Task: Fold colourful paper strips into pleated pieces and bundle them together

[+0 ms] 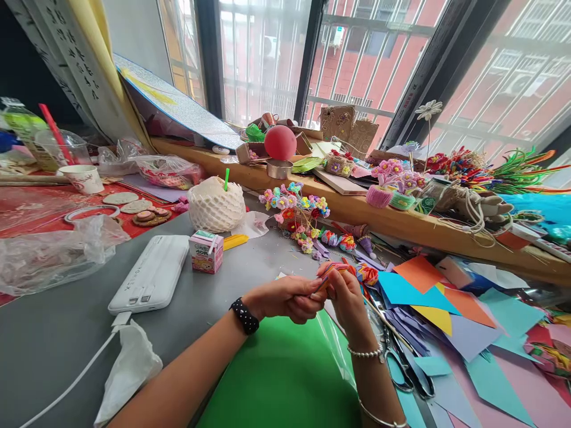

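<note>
Both hands meet over a green sheet (pixel 285 374) at the front of the desk. My left hand (pixel 292 298), with a black dotted band at its wrist, pinches one end of a multicoloured striped strip (pixel 335 267). Thumb and fingers of my right hand (pixel 348 297) are closed on the same strip; a beaded bracelet circles that wrist. Just beyond the right hand lies an orange, striped rolled flower (pixel 368 274); whether it joins the strip I cannot tell. Fingers hide much of the strip.
Scissors (pixel 397 362) and coloured paper pieces (pixel 473 339) lie to the right. Left stand a white power bank (pixel 154 273) with a cable, a small pink carton (pixel 206 252) and a foam-netted coconut (pixel 216 205). Small craft flowers (pixel 294 205) stand behind the hands; a wooden ledge (pixel 348 205) runs along the window.
</note>
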Demonstrator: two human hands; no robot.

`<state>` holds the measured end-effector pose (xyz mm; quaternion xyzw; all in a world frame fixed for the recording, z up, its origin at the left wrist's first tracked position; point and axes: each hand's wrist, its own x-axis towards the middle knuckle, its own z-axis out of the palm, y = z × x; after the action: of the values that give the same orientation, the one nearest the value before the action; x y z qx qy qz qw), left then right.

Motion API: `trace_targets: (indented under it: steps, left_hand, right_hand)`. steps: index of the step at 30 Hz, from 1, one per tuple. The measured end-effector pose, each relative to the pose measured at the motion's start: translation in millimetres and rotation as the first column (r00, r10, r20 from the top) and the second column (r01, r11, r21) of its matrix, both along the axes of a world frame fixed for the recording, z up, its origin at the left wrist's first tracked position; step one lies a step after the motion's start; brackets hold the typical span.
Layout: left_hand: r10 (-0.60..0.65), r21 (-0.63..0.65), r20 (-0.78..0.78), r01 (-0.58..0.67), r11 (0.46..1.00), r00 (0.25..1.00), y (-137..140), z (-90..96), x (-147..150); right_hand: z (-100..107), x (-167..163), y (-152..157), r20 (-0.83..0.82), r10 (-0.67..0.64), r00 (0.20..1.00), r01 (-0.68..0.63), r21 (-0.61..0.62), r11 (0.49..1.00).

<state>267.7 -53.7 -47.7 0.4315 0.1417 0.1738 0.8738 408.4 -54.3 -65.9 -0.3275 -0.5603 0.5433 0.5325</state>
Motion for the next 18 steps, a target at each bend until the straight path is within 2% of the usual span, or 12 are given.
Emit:
trace_targets:
  steps: [4,6,8,10,12,14,18]
  left_hand:
    - [0.006,-0.058,0.019,-0.005,0.998,1.0,1.9,-2.8,0.3]
    - [0.011,-0.045,0.012,-0.011,0.999,1.0,2.9,-3.7,-0.2]
    - [0.037,0.028,-0.021,-0.037,0.999,0.999,3.7,-3.2,-1.0]
    - [0.101,0.183,-0.108,-0.08,0.98,0.989,4.5,-1.2,-1.4]
    - [0.221,0.38,-0.227,-0.122,0.917,0.948,5.5,1.3,-1.0]
    - [0.364,0.544,-0.291,-0.16,0.824,0.885,6.3,2.8,0.6]
    - [0.542,0.722,-0.213,-0.243,0.648,0.813,7.6,-0.3,5.6]
  right_hand:
    - [1.1,-8.9,0.5,-0.026,-0.056,0.998,0.056,0.001,0.998]
    - [1.8,-10.8,0.4,-0.051,-0.058,0.997,0.057,-0.018,0.998]
    - [2.1,-11.4,0.4,-0.056,-0.045,0.997,0.043,-0.046,0.998]
    - [1.8,-11.0,0.6,-0.044,-0.049,0.998,0.047,-0.055,0.997]
    - [1.4,-9.9,1.3,-0.029,-0.094,0.995,0.093,-0.039,0.995]
    - [0.8,-8.4,2.7,-0.023,-0.159,0.987,0.159,-0.02,0.987]
    - [-1.6,-5.7,6.8,-0.062,-0.244,0.968,0.242,-0.038,0.97]
